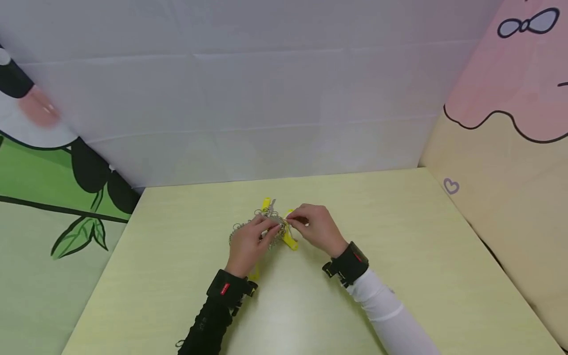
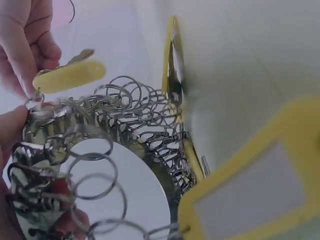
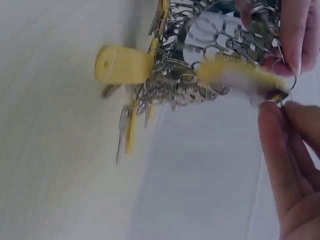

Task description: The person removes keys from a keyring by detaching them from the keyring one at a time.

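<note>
A round loop of many linked metal rings and clasps [image 2: 142,112] stands over the table, yellow key tags and keys hanging off it. My left hand [image 1: 248,244] grips its near edge, thumb and fingertips on the metal. Across from it, my right hand [image 1: 319,227] pinches a small ring at the end of one yellow key tag [image 3: 240,75]. That ring meets a larger split ring at the left fingertips in the right wrist view. Other tags show around the loop, among them a large yellow tag [image 2: 250,190] with a pale label and another yellow tag [image 3: 125,65].
The pale yellow table [image 1: 377,212] spreads around both hands. A plain light curtain [image 1: 275,98] rises at its back edge, with printed panels at the left [image 1: 26,246] and right [image 1: 510,197].
</note>
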`<control>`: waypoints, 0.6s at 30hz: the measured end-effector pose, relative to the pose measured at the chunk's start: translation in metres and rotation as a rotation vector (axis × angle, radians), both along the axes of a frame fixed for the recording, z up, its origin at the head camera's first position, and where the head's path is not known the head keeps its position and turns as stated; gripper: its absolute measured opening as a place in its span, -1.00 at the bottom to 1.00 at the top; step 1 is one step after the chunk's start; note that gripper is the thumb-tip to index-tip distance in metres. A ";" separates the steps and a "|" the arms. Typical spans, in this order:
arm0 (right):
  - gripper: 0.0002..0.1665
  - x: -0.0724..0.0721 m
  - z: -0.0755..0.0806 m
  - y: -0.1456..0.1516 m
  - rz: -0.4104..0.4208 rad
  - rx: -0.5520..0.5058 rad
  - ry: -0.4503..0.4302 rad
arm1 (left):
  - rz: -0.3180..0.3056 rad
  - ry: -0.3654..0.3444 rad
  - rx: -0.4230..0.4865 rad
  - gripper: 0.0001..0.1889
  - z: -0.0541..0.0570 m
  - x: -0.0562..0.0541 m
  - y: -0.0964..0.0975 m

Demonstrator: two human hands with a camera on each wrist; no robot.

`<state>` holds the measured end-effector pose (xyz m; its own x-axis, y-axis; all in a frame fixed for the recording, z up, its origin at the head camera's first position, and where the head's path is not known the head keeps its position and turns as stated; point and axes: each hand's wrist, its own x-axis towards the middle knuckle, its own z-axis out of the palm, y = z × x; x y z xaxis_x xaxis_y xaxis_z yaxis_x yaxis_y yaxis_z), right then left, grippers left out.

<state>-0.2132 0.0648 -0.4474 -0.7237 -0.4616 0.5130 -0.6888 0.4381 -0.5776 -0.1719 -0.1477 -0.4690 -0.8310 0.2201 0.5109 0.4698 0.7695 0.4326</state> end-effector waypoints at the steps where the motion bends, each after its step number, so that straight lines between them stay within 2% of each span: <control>1: -0.95 0.001 0.000 -0.001 -0.004 0.016 0.012 | 0.008 0.017 -0.013 -0.89 0.000 0.000 0.001; 6: -0.92 0.005 -0.001 -0.005 -0.002 -0.001 0.001 | 0.027 0.097 -0.026 -0.96 0.001 0.003 0.006; 9: -0.85 0.008 -0.002 -0.007 0.000 -0.043 0.026 | 0.015 0.134 -0.024 -0.96 0.002 0.005 0.007; 14: -0.81 0.013 0.003 -0.007 0.023 -0.170 0.108 | -0.014 0.206 -0.037 -0.92 0.006 0.009 0.010; 18: -0.81 0.015 0.009 -0.006 0.054 -0.286 0.102 | 0.021 0.285 -0.055 -0.87 0.012 0.014 0.017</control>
